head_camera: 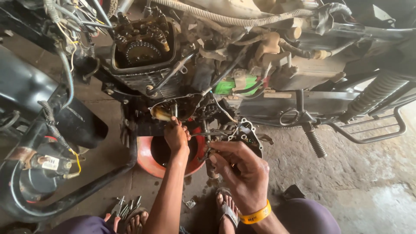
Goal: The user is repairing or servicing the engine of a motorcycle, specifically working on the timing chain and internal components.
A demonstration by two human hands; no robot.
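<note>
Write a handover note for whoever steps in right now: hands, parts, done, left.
Left hand: reaching up into the open engine case low on the motorcycle, fingertips at a greasy part inside; what it grips is hidden.
Right hand: wearing a yellow wristband, holding a small metal tool beside the removed-looking side cover.
Red drain pan sits on the floor under the case.
Pliers and loose hand tools lie on the floor by the left foot.
Done: case is open, cam sprocket up top is exposed.
Left: engine internals uncovered, nothing closed up.
</note>
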